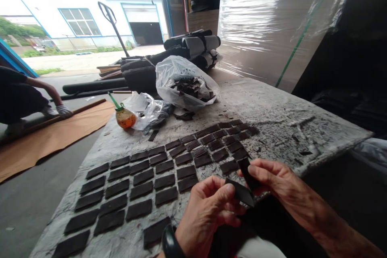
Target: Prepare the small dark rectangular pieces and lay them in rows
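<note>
Dark pieces (143,177), many: laid flat in rows on the table (248,92), spaced, we judge, so each can be picked up singly. Left hand (211,205): pinching one strip (242,194). Right hand (276,177): pinching another length (247,173), tilted; whether the two are joined, we cannot tell. Both gripped near an end, presumably leaving their faces free. Clear bag (172,70), beyond the rows: holding scraps (193,87), we suppose to keep them apart.

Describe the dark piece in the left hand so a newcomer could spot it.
Start at the whitish table, then its near edge. There the left hand, black band on its wrist, pinches the dark piece. Unlike the rows of pieces lying flat, it is lifted; the other lifted piece, in the right hand, stands steeper.
</note>
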Motion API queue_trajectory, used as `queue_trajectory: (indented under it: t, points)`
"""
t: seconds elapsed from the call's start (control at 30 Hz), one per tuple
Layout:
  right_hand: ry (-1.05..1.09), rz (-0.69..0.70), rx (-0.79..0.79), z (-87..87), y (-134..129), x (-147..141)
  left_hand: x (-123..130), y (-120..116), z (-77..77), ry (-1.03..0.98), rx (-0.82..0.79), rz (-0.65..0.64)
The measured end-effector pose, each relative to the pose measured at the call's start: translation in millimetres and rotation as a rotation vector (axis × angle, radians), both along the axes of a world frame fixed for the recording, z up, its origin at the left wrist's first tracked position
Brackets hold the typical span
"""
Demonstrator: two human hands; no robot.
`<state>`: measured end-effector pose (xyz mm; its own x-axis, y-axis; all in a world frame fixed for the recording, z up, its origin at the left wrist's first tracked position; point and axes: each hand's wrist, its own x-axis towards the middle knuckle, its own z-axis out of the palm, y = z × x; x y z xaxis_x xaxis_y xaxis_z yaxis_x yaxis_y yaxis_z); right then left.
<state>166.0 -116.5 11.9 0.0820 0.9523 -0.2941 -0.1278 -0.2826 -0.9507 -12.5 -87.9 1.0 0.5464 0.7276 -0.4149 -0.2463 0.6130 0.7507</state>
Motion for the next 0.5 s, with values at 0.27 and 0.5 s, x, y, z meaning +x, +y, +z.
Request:
queue_trajectory:
  t: [0.27, 0.5]
  points:
    - [-0.117, 0.036, -0.08, -7.9, -30.3, -33.5, -26.9, -22.8, -1.6, -0.129, -0.119, 0.074]
    - [-0.224, 0.121, -0.03, -7.2, -38.3, -58.3, -41.5, -25.2, -6.5, -0.095, -0.054, 0.182]
